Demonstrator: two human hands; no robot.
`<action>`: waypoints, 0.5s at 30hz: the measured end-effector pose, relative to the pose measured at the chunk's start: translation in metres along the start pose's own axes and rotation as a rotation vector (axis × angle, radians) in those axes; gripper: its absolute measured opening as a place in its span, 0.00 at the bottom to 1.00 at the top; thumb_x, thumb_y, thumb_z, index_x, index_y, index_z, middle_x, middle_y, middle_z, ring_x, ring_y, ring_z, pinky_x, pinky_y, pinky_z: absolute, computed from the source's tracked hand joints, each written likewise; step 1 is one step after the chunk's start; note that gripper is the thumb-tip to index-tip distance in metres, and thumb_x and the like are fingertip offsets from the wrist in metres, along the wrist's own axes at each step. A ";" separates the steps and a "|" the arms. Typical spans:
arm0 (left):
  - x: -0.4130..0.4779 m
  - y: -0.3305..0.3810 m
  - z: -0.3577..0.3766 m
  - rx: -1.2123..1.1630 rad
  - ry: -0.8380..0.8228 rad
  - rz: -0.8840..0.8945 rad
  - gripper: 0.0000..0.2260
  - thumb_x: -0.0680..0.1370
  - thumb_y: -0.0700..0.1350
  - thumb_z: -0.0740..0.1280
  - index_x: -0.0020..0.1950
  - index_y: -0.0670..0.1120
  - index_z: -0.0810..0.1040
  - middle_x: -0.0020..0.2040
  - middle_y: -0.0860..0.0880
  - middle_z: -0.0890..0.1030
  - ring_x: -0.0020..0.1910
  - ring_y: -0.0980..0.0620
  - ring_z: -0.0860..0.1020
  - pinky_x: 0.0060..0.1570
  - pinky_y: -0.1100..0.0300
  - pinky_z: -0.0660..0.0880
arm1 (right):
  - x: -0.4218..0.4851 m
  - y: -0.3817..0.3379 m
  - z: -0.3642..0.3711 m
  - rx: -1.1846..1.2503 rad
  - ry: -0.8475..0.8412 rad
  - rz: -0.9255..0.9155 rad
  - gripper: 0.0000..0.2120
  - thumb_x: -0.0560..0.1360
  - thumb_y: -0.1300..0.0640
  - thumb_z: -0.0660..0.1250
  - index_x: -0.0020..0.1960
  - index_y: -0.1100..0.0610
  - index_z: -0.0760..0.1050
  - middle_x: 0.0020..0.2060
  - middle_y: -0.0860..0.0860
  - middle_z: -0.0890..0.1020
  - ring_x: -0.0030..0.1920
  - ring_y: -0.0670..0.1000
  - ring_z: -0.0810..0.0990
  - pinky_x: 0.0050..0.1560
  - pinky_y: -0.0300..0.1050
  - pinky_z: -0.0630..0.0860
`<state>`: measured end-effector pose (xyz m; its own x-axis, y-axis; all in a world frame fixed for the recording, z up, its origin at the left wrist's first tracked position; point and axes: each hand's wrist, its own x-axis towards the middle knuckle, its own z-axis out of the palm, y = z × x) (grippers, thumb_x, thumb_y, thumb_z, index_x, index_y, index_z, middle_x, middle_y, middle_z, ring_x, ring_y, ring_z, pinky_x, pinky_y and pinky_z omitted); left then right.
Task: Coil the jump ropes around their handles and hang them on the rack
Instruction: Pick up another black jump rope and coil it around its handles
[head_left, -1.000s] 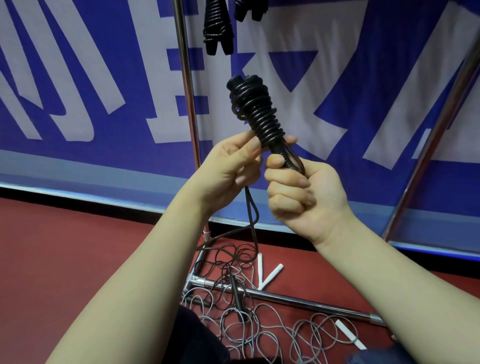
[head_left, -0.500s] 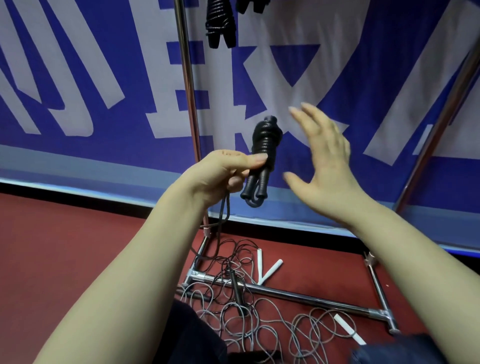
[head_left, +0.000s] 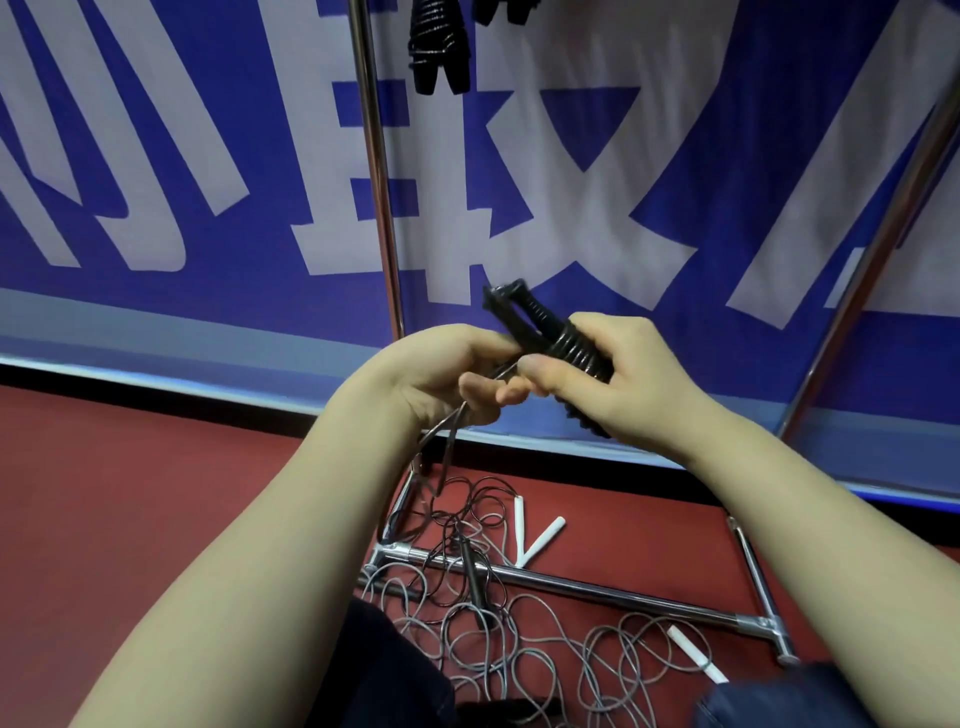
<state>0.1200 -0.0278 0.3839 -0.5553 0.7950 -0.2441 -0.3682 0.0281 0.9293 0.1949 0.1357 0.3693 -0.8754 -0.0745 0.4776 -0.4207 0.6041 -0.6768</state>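
Black jump rope (head_left: 574, 351): its paired handles, wound round the middle with turns of its own cord, lie slanted in the right hand (head_left: 634, 384). That hand's grip is closed round the coiled part, with the thumb across the front. The bare handle ends stick up and to the left past the fingers, and the other end pokes out below the palm.

The left hand (head_left: 441, 379) is right against it, fingers curled, its grip narrow on the loose cord (head_left: 450, 452) (the blur here hides the exact pinch, though the strand seems to leave between thumb and fingers). From there the cord drops to the red floor (head_left: 156, 519).

It ends in a black tangle (head_left: 462, 525) over the rack (head_left: 375, 156) base bar. Beside and below that lies a grey rope (head_left: 545, 660) in loose loops, its white handles (head_left: 540, 540) scattered near the bar.

The rack's upright pole rises behind the hands, and a coiled black bundle (head_left: 436, 47) hangs near its top. A blue banner (head_left: 156, 78) with large white characters fills the background.
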 end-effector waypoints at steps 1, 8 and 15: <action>0.000 0.001 0.001 0.003 -0.020 0.007 0.13 0.76 0.39 0.58 0.35 0.38 0.77 0.23 0.47 0.71 0.13 0.61 0.61 0.15 0.74 0.57 | 0.001 -0.002 -0.001 0.053 0.025 0.009 0.13 0.73 0.50 0.72 0.40 0.59 0.75 0.32 0.57 0.81 0.29 0.56 0.80 0.28 0.46 0.75; 0.004 0.000 0.000 0.117 0.042 0.005 0.12 0.83 0.39 0.54 0.47 0.35 0.73 0.29 0.44 0.75 0.14 0.60 0.62 0.13 0.73 0.57 | 0.002 -0.003 -0.005 0.147 -0.028 0.091 0.09 0.75 0.54 0.71 0.53 0.54 0.76 0.34 0.53 0.83 0.28 0.53 0.77 0.27 0.47 0.77; 0.003 -0.004 -0.007 0.592 0.235 0.257 0.05 0.75 0.39 0.71 0.48 0.39 0.79 0.41 0.44 0.77 0.26 0.56 0.74 0.24 0.68 0.68 | 0.009 0.024 -0.032 0.219 0.152 0.295 0.11 0.75 0.53 0.73 0.48 0.61 0.77 0.28 0.48 0.81 0.26 0.50 0.76 0.24 0.44 0.73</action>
<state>0.1143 -0.0303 0.3778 -0.7419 0.6704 0.0124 0.2289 0.2358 0.9445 0.1846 0.1747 0.3750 -0.9280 0.2049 0.3110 -0.2116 0.3973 -0.8930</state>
